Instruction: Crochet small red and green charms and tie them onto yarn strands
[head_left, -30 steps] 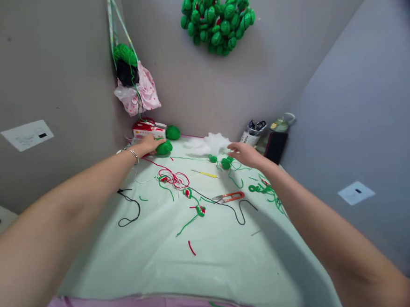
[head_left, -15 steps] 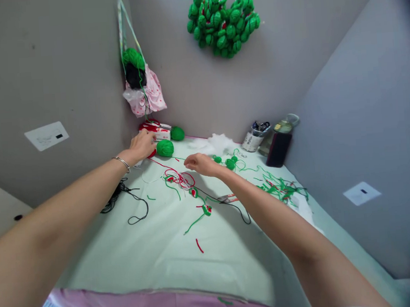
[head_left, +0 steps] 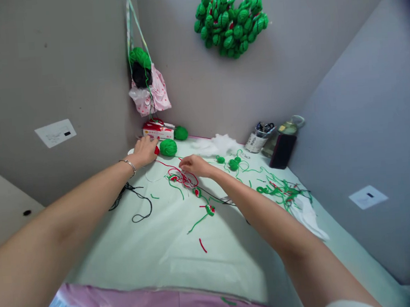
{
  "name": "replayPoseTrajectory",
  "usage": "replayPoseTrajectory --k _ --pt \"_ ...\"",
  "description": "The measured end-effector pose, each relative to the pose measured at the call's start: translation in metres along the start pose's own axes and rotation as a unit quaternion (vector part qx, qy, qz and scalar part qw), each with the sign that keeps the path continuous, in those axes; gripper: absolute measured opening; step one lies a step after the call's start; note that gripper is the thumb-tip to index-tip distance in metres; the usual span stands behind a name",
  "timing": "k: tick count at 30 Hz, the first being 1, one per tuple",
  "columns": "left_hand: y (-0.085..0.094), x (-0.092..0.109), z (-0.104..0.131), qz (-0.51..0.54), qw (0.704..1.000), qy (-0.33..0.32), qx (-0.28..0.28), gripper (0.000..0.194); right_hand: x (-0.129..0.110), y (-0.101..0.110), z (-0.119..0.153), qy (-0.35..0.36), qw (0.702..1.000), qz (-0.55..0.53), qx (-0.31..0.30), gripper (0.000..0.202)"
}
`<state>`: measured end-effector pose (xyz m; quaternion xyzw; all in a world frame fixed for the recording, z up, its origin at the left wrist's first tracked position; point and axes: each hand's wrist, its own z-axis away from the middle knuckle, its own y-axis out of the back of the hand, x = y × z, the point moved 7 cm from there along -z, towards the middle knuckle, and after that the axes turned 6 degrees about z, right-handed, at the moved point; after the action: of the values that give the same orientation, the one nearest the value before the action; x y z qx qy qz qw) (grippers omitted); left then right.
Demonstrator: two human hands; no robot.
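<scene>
My left hand point(head_left: 146, 150) is over a red yarn ball point(head_left: 156, 150) at the back left of the table, its fingers curved down on it. A green yarn ball point(head_left: 168, 147) lies just to its right. Near the middle, my right hand point(head_left: 194, 165) has thumb and fingers pressed together above the tangled red and white yarn point(head_left: 183, 177); what it pinches is too small to make out. Small red and green crocheted pieces point(head_left: 210, 210) lie in front of the tangle.
Behind are a red and white box point(head_left: 158, 130) and white stuffing point(head_left: 220, 144). A pen cup point(head_left: 256, 139) and dark phone point(head_left: 282, 151) stand back right. Green yarn scraps point(head_left: 281, 190) lie right, black yarn point(head_left: 142, 209) left. A green bundle point(head_left: 231, 23) hangs above.
My left hand has come down lower, away from the box and onto the red ball. My right hand has moved slightly left, closer to the red and white tangle. The view has shifted a little.
</scene>
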<state>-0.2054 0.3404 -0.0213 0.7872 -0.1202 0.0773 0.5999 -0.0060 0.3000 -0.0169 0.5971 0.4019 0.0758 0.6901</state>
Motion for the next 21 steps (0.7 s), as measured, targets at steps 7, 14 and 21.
replayPoseTrajectory --k 7,14,21 --pt "0.038 0.023 0.005 0.108 0.99 0.03 0.091 0.046 0.004 0.016 -0.002 -0.013 0.997 -0.045 0.063 0.025" --pt "0.11 0.118 0.02 0.687 0.723 -0.057 0.041 0.024 -0.068 0.052 0.015 0.159 0.922 -0.352 0.02 0.042" --pt "0.152 0.09 0.035 0.738 0.671 -0.024 0.074 0.023 -0.011 0.11 0.099 0.068 0.937 -0.341 -0.012 0.032"
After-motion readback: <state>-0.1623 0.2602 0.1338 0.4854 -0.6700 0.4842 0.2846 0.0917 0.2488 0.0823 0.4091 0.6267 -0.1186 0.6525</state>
